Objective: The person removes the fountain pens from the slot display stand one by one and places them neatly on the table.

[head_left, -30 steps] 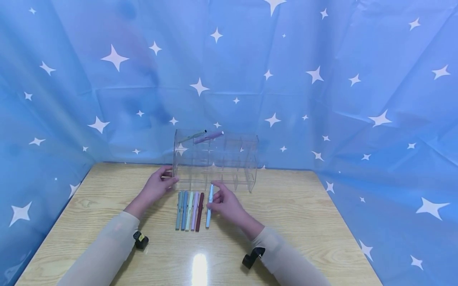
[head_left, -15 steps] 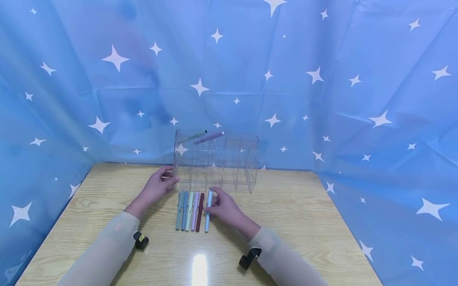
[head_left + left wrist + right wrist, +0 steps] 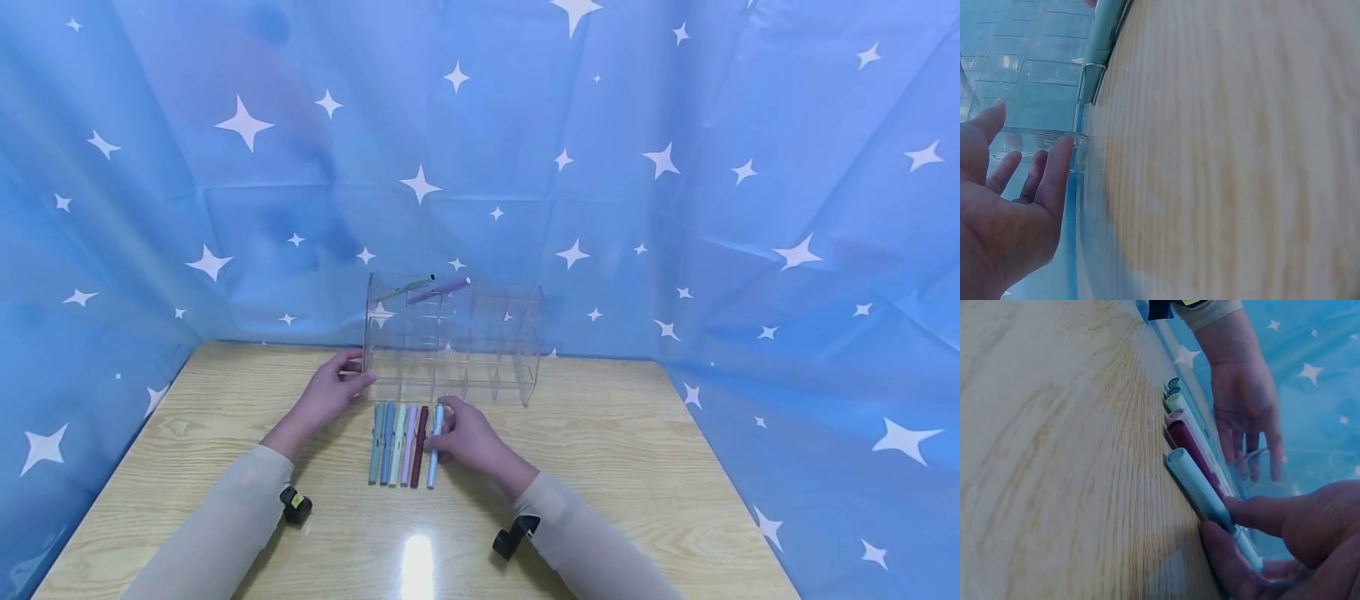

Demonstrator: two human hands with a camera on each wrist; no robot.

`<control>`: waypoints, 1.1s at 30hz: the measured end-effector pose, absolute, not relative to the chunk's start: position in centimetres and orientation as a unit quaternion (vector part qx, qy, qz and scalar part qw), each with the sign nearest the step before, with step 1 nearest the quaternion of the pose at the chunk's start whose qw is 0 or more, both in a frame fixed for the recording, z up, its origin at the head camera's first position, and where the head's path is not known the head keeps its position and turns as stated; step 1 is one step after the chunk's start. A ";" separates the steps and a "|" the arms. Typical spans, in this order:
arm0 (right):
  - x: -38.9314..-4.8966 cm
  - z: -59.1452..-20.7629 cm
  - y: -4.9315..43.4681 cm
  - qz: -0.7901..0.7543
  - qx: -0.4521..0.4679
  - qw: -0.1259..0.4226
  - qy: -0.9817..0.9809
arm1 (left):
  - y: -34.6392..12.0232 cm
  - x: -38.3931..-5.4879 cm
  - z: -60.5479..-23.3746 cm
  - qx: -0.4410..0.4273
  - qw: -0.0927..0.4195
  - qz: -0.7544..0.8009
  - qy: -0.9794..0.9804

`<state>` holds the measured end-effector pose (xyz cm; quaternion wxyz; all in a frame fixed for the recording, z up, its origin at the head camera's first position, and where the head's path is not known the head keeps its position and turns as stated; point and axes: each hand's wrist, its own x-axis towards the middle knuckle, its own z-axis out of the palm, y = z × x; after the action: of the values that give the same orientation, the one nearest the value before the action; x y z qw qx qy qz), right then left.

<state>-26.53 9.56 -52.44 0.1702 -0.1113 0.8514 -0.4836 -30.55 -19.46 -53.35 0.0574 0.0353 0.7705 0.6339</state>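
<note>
In the head view my right hand (image 3: 474, 433) pinches a light blue pen (image 3: 433, 467) between thumb and fingers. The right wrist view shows that pen (image 3: 1196, 481) along the tabletop, just beside a dark red pen (image 3: 1194, 449). To its left lie a lilac pen (image 3: 408, 450), a pale green pen (image 3: 397, 450), a blue pen (image 3: 386, 450) and a teal pen (image 3: 374, 450), side by side. My left hand (image 3: 330, 392) rests on the left end of a clear compartmented rack (image 3: 450, 383), its fingers fairly straight in the left wrist view.
A green pen (image 3: 405, 287) and a purple pen (image 3: 441, 289) lean in the rack's top row, towards its left. Behind the wooden table (image 3: 615, 467) hangs a blue star-patterned cloth (image 3: 525, 125). The rack stands near the table's back edge.
My right hand has moved a little left and towards me, bringing the light blue pen close beside the dark red one. The left hand and the rack have stayed put.
</note>
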 end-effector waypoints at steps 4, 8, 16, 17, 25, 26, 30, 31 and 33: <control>-26.6 -52.6 9.4 -0.480 -0.104 0.176 0.853 | -19.4 -30.5 -53.3 0.037 0.054 0.632 0.772; -26.8 -52.7 9.4 -0.482 -0.104 0.176 0.852 | -19.5 -30.5 -53.3 0.036 0.055 0.630 0.774; -26.9 -52.8 9.3 -0.471 -0.106 0.172 0.859 | -19.5 -30.8 -53.5 0.035 0.054 0.629 0.774; -26.8 -52.8 9.3 -0.470 -0.106 0.172 0.859 | -19.5 -30.7 -53.5 0.036 0.054 0.630 0.774; -26.8 -53.1 9.6 -0.489 -0.105 0.172 0.849 | -19.5 -30.7 -53.5 0.040 0.053 0.632 0.772; -26.8 -53.1 9.7 -0.494 -0.105 0.172 0.846 | -19.5 -30.7 -53.5 0.040 0.053 0.633 0.772; -26.8 -53.1 10.1 -0.511 -0.097 0.171 0.837 | -19.5 -30.9 -53.7 0.037 0.056 0.634 0.771; -26.8 -53.1 10.2 -0.513 -0.095 0.170 0.836 | -19.5 -30.9 -53.8 0.035 0.058 0.634 0.771; -26.8 -53.0 10.3 -0.512 -0.092 0.163 0.838 | -19.5 -30.9 -53.8 0.034 0.059 0.631 0.773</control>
<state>-26.78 10.35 -53.01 0.1629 -0.0917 0.8382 -0.5124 -30.94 -19.54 -53.79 0.0593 0.0341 0.7725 0.6313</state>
